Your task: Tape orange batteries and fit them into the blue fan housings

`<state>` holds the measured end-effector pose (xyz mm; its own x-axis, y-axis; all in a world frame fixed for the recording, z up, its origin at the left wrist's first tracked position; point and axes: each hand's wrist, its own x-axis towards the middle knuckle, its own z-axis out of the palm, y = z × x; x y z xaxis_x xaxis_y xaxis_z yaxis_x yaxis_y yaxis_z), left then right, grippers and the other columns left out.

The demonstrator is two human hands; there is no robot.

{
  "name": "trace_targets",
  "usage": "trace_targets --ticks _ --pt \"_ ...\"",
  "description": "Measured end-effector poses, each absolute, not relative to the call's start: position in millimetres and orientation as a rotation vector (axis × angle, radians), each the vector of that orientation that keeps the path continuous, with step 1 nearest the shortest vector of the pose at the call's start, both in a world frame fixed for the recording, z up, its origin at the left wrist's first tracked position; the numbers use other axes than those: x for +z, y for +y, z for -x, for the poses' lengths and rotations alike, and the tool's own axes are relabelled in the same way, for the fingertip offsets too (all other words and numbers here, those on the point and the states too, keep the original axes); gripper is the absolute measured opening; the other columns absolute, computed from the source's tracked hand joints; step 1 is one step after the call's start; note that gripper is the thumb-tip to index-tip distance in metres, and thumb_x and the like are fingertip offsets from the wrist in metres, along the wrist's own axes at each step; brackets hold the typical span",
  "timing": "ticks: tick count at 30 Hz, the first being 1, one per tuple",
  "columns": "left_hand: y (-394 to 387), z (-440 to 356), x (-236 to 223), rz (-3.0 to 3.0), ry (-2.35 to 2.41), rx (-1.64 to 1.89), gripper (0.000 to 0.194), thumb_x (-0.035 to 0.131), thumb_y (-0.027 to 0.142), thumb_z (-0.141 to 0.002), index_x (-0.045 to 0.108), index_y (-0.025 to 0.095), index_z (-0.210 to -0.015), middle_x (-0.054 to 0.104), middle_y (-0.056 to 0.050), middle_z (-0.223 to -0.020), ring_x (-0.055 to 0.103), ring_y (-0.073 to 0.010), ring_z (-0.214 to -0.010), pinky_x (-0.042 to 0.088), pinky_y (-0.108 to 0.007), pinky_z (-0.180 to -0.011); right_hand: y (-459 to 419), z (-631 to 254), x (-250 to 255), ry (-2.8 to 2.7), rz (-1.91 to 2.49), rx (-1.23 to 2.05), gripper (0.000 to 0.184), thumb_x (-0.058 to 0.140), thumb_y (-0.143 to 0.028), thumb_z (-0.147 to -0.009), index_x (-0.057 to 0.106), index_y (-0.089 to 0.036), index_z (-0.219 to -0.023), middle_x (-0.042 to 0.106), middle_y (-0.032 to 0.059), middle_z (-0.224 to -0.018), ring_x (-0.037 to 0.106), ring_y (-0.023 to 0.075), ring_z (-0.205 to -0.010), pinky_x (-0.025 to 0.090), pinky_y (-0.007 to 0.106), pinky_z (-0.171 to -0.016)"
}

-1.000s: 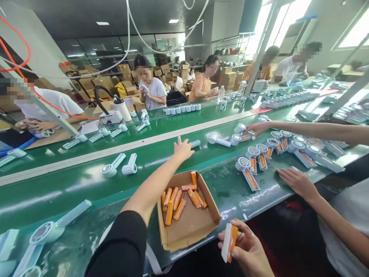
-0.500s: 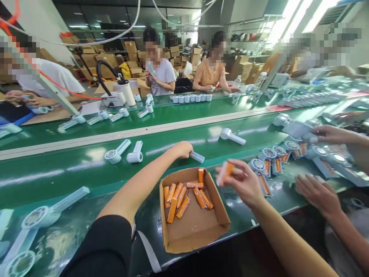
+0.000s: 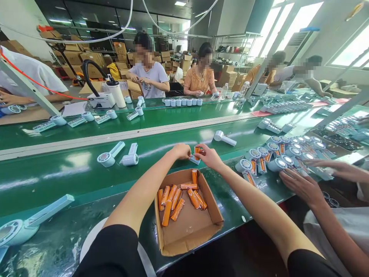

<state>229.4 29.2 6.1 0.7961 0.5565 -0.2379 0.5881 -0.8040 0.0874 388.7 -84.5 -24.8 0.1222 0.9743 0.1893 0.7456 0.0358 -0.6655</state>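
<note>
My left hand [image 3: 182, 150] is closed on a pale blue fan handle part [image 3: 194, 159] that rests on the green belt just beyond the box. My right hand [image 3: 208, 155] meets it there, pinching an orange battery [image 3: 197, 150] against that part. Right below both hands sits an open cardboard box [image 3: 190, 227] with several orange batteries [image 3: 176, 197] lying loose in its far half.
Two pale blue handheld fans [image 3: 117, 156] lie on the belt to the left, another fan [image 3: 224, 137] to the right. A neighbour's hands [image 3: 303, 185] work over a row of fans with orange batteries [image 3: 266, 159]. Other people sit across the conveyor.
My right hand came up from near my lap with the orange battery and joined my left hand. My left hand went from reaching with spread fingers to gripping the handle part.
</note>
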Motion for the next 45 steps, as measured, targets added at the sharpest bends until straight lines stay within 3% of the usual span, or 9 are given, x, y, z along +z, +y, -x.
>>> trace_targets --ticks 6,12,17,21,25,31,36,39,45 --pt "35.1 -232.4 8.1 -2.737 0.986 -0.176 0.022 0.061 0.037 -0.098 0.077 0.028 -0.111 0.079 -0.004 -0.115 0.071 -0.0209 -0.112 0.052 -0.028 -0.095 -86.4 -382.8 -10.7 -1.967 1.974 0.315 0.039 0.066 -0.027 -0.100 0.064 -0.026 -0.139 0.082 0.0043 -0.093 0.079 0.0236 -0.091 0.058 0.032 -0.084" --pt "34.4 -243.6 5.4 -2.579 1.079 -0.055 0.032 0.063 0.044 -0.103 0.071 0.016 -0.117 0.073 -0.009 -0.120 0.069 -0.0235 -0.112 0.056 -0.049 -0.103 -84.5 -374.9 -3.1 -2.178 2.180 0.242 0.047 0.061 -0.042 -0.102 0.060 -0.034 -0.149 0.080 0.0141 -0.113 0.077 0.0364 -0.104 0.057 0.043 -0.086" --pt "29.4 -252.7 9.1 -2.414 1.115 0.094 0.025 0.065 0.038 -0.103 0.072 0.016 -0.113 0.074 -0.009 -0.119 0.070 -0.0229 -0.112 0.056 -0.047 -0.103 -74.3 -362.7 0.6 -2.306 2.265 0.210 0.050 0.061 -0.056 -0.100 0.066 -0.032 -0.143 0.077 0.0151 -0.124 0.074 0.0354 -0.114 0.057 0.043 -0.090" --pt "12.0 -240.3 18.1 -2.270 1.112 0.287 0.029 0.055 0.023 -0.104 0.067 0.016 -0.129 0.075 -0.013 -0.129 0.071 -0.0212 -0.119 0.054 -0.036 -0.106 -70.6 -363.9 3.2 -2.380 2.239 0.162 0.040 0.057 -0.048 -0.103 0.073 -0.026 -0.133 0.076 0.0144 -0.129 0.072 0.0317 -0.119 0.056 0.038 -0.092" --pt "-34.7 -154.1 28.7 -2.174 1.058 0.476 0.040 0.059 0.030 -0.100 0.062 0.019 -0.138 0.071 -0.010 -0.140 0.066 -0.0210 -0.129 0.049 -0.035 -0.114 -68.1 -382.9 3.9 -2.387 2.176 0.141 0.032 0.054 -0.033 -0.103 0.077 -0.027 -0.126 0.080 0.0094 -0.122 0.074 0.0284 -0.112 0.055 0.034 -0.092" --pt "-175.7 62.7 -2.6 -2.278 1.267 0.654 0.042 0.062 0.065 -0.094 0.077 0.029 -0.107 0.080 -0.004 -0.115 0.075 -0.0254 -0.106 0.060 -0.038 -0.098 -69.8 -391.0 8.4 -2.103 2.092 -0.054 0.046 0.053 -0.026 -0.102 0.061 -0.015 -0.147 0.068 0.0178 -0.143 0.061 0.0328 -0.130 0.049 0.043 -0.106" --pt "-252.0 155.4 -77.7 -2.652 1.444 0.595 0.058 0.058 0.069 -0.095 0.070 0.033 -0.139 0.075 -0.005 -0.134 0.063 -0.0357 -0.131 0.056 -0.050 -0.107 -122.2 -355.0 15.1 -2.166 1.925 0.077 0.029 0.058 -0.041 -0.102 0.074 -0.021 -0.115 0.077 0.0094 -0.109 0.069 0.0256 -0.100 0.052 0.033 -0.085" --pt "-259.1 156.5 -93.4 -2.733 1.496 0.502 0.060 0.057 0.059 -0.097 0.062 0.031 -0.149 0.072 -0.008 -0.140 0.062 -0.0358 -0.130 0.056 -0.049 -0.106 -152.5 -337.3 14.8 -2.344 1.992 0.044 0.019 0.067 -0.038 -0.097 0.074 -0.021 -0.103 0.074 0.0110 -0.107 0.067 0.0278 -0.102 0.050 0.034 -0.082" --pt "-228.6 146.2 -69.0 -2.790 1.462 0.456 0.039 0.057 0.039 -0.095 0.076 0.030 -0.128 0.076 -0.006 -0.130 0.064 -0.0352 -0.126 0.060 -0.045 -0.098 -167.4 -348.9 13.5 -2.294 1.686 0.252 0.014 0.072 -0.026 -0.091 0.073 -0.022 -0.105 0.074 0.0070 -0.093 0.064 0.0267 -0.094 0.051 0.039 -0.090"
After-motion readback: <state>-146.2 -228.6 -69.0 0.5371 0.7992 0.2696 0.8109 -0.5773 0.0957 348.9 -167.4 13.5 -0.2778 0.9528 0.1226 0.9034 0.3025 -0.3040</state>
